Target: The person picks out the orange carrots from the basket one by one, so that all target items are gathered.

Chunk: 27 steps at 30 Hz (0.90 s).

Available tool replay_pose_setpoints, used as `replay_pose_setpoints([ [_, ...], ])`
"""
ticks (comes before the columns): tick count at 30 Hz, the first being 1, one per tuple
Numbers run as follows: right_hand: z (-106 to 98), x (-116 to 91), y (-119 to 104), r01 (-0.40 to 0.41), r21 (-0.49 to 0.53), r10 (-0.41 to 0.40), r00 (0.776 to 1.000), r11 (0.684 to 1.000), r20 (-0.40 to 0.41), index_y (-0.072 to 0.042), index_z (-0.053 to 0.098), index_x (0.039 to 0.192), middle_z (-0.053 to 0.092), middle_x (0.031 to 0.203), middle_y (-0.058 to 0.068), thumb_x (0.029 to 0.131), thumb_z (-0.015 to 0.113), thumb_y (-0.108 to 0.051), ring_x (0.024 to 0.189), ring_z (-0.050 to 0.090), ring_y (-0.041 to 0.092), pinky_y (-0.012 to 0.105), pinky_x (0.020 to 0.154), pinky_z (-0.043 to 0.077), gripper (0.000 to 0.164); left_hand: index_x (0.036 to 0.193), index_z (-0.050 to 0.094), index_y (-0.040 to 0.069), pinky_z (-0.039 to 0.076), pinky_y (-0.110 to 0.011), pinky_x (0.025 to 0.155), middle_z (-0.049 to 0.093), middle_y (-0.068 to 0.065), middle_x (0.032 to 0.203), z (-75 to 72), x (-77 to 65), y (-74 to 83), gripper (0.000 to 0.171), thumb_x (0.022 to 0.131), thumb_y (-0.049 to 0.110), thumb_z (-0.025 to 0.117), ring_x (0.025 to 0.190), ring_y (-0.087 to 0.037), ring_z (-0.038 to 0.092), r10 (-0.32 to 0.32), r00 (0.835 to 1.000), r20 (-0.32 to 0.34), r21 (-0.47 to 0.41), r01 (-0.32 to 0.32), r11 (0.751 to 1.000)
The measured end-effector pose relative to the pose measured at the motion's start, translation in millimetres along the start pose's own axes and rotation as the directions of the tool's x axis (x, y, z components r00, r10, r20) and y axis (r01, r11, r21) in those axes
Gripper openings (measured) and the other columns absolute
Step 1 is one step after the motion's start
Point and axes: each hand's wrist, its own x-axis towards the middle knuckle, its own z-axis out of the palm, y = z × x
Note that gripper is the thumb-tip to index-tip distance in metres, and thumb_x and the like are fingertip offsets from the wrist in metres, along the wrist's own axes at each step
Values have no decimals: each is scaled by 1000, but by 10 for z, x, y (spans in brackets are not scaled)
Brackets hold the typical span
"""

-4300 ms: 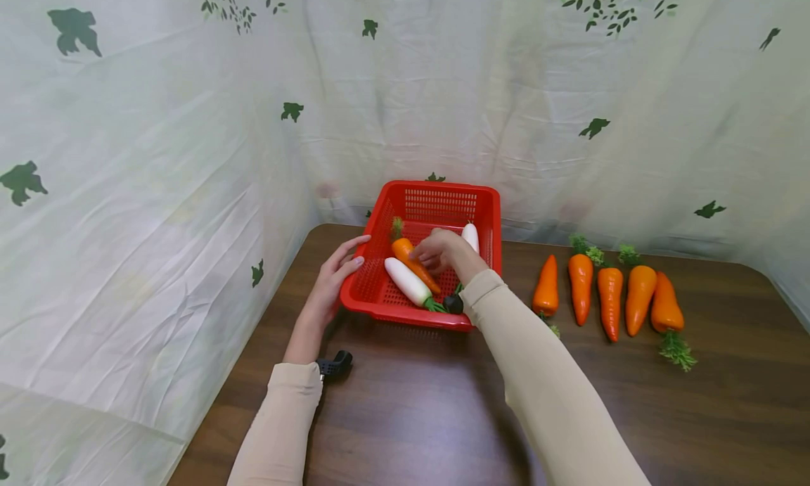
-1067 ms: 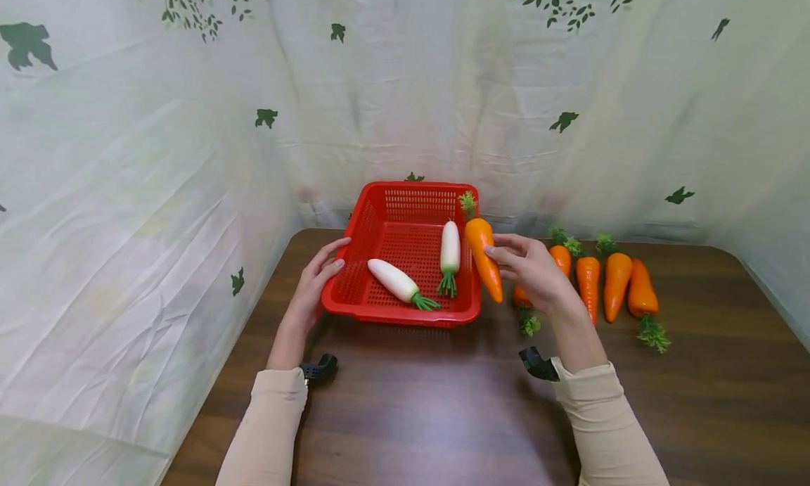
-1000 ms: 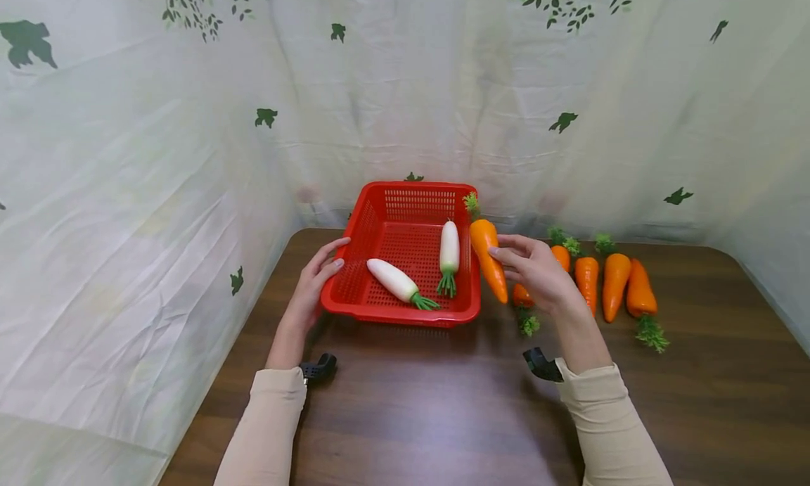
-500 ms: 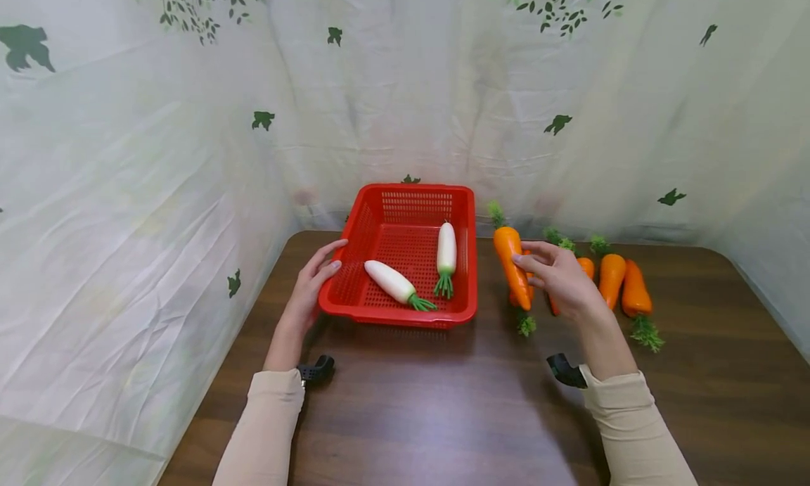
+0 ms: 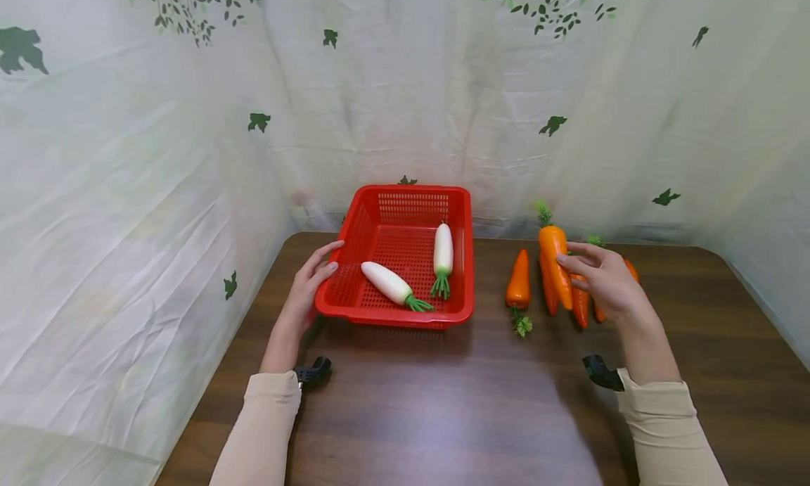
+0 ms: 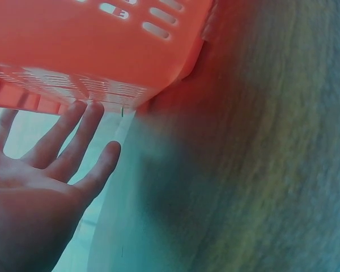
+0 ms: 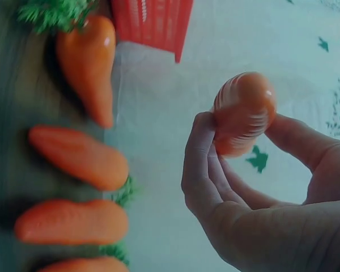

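Note:
My right hand (image 5: 604,280) pinches an orange carrot (image 5: 554,264) between thumb and fingertips, its leafy top pointing toward the curtain. In the head view this carrot overlaps others in the row; the right wrist view shows the held carrot (image 7: 246,110) end-on, raised off the table. My left hand (image 5: 300,296) touches the left rim of a red plastic basket (image 5: 386,317). Its extended fingers (image 6: 73,141) reach the basket's side in the left wrist view. Inside lie two white radishes with green stems, one slanted (image 5: 387,282) and one nearly upright in view (image 5: 443,250).
Several carrots lie in a row right of the basket, the leftmost carrot (image 5: 518,282) with its leaves toward me. My right hand partly hides the others. A pale leaf-print curtain (image 5: 405,106) hangs behind and left of the brown wooden table (image 5: 411,394).
The carrot has been lifted out of the basket by my right hand and carried right, over the row of carrots. My left hand has stayed at the basket's left rim.

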Motion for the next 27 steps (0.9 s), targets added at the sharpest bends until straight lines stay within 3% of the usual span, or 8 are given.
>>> replay_pose_setpoints([
  [5,-96,-10,64,-22,14,23,1000,1000,-15,2,27,164,57,122,-10,107,60,-38,102,64,-5,12,87,55,77,160,43,29,61,-32,95,47,-13,160,-19,-16,-8,54,109,34,58,133,-37,56,-4,1000,-3,-5,4,1000],
  [14,-243,-11,85,5,1,-5,994,1000,-106,9,30,160,63,97,-26,107,62,-28,91,64,-7,12,80,57,72,160,43,27,61,-32,95,47,-16,160,-26,-23,-29,53,110,33,56,130,-35,58,2,1000,-4,-17,-2,1000],
  [22,-388,-61,184,-20,-82,6,988,996,-157,6,32,161,57,107,-20,106,63,-36,90,62,-11,11,79,56,77,160,43,29,61,-32,95,47,-13,160,-7,-19,-23,53,109,34,57,132,-35,57,-7,1000,-7,-5,7,1000],
  [27,-558,-126,300,-25,-39,17,982,999,-190,8,32,159,61,99,-28,106,64,-32,89,64,-10,13,77,58,74,160,43,30,61,-32,95,48,-13,159,-11,-9,-9,54,108,35,58,133,-36,56,-8,1000,-5,3,8,1000],
])
